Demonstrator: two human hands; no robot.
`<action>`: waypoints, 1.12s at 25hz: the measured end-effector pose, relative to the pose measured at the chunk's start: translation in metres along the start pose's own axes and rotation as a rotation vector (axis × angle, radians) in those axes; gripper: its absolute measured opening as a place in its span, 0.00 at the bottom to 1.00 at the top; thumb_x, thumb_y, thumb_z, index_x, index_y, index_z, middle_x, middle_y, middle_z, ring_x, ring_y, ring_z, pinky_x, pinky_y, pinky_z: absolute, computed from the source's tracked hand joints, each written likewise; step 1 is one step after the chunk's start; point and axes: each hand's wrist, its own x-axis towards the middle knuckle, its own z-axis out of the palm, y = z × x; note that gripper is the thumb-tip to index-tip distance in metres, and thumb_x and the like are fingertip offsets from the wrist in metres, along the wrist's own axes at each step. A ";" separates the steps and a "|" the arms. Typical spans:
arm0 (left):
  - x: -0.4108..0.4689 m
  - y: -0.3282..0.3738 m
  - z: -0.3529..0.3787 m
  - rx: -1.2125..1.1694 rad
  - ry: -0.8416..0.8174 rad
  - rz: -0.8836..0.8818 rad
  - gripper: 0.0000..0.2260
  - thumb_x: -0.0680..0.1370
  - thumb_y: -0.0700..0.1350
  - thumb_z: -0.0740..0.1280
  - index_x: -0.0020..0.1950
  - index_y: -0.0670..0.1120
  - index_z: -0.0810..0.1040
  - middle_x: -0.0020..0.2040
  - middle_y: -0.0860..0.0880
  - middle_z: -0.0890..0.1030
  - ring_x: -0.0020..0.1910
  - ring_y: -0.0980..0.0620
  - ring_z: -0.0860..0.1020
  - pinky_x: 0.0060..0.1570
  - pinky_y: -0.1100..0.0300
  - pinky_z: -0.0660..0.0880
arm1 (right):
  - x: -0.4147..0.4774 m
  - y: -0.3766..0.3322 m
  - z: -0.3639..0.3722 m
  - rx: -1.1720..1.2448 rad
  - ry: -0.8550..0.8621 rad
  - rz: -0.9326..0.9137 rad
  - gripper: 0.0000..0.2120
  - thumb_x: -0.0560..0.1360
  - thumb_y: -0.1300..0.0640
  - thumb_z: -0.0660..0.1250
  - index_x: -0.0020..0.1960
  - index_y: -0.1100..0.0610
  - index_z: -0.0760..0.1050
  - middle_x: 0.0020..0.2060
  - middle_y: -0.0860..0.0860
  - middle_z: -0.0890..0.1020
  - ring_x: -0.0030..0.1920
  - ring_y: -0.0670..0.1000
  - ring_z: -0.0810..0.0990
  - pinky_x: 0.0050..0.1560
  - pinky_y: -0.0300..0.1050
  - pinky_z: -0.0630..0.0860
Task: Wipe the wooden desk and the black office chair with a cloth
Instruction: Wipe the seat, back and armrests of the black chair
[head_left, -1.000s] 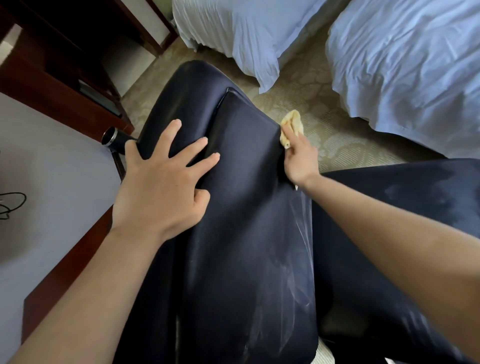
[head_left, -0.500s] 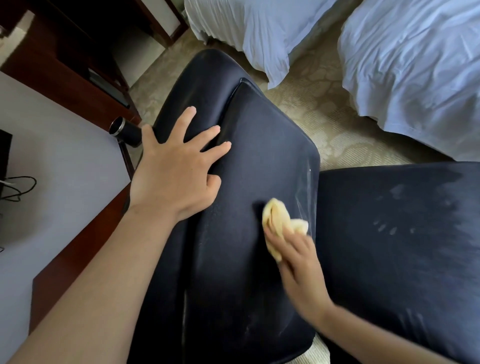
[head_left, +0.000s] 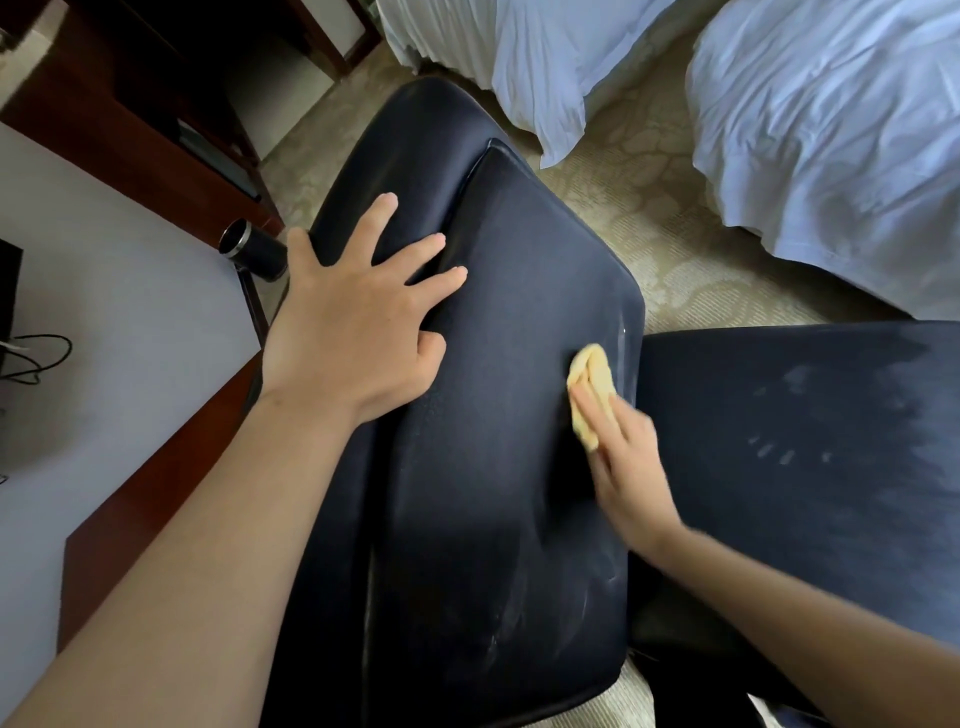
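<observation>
The black office chair (head_left: 498, 467) fills the middle of the head view, its padded backrest facing up and its seat (head_left: 805, 441) to the right, with faint wipe streaks on both. My left hand (head_left: 358, 322) lies flat with spread fingers on the upper left of the backrest. My right hand (head_left: 623, 462) presses a folded yellow cloth (head_left: 592, 384) against the backrest's right edge, fingers fairly straight over it. The wooden desk (head_left: 156, 493) shows at the left, with a reddish-brown edge and a pale top.
A black cylinder with a metal rim (head_left: 249, 249) sits by the desk corner beside the chair. Black cables (head_left: 36, 358) lie on the desk at far left. Two beds with white sheets (head_left: 831, 130) stand beyond on patterned carpet (head_left: 649, 208). Dark wooden furniture (head_left: 130, 104) is at top left.
My right hand came down from the backrest's top right edge onto its face with the cloth, then shifted right to the side edge. The left hand stayed planted.
</observation>
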 end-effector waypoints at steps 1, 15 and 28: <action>0.000 -0.001 0.000 -0.003 -0.003 0.000 0.25 0.73 0.49 0.53 0.70 0.53 0.71 0.72 0.49 0.69 0.75 0.41 0.56 0.58 0.27 0.62 | 0.021 0.004 -0.001 -0.022 0.022 0.018 0.29 0.72 0.74 0.60 0.72 0.60 0.65 0.61 0.62 0.73 0.54 0.63 0.73 0.59 0.51 0.69; 0.005 -0.002 0.003 -0.006 0.016 0.004 0.26 0.73 0.50 0.52 0.70 0.53 0.72 0.71 0.50 0.70 0.75 0.42 0.56 0.57 0.31 0.62 | 0.052 -0.017 0.001 0.325 0.193 0.186 0.22 0.77 0.69 0.54 0.69 0.59 0.70 0.55 0.53 0.78 0.55 0.50 0.75 0.56 0.42 0.69; -0.016 0.026 -0.007 -0.149 0.010 -0.034 0.19 0.79 0.50 0.57 0.68 0.49 0.73 0.71 0.48 0.70 0.73 0.46 0.61 0.70 0.34 0.49 | -0.120 -0.034 -0.009 0.176 -0.318 -0.081 0.35 0.74 0.68 0.61 0.73 0.40 0.60 0.71 0.37 0.62 0.67 0.43 0.61 0.70 0.33 0.54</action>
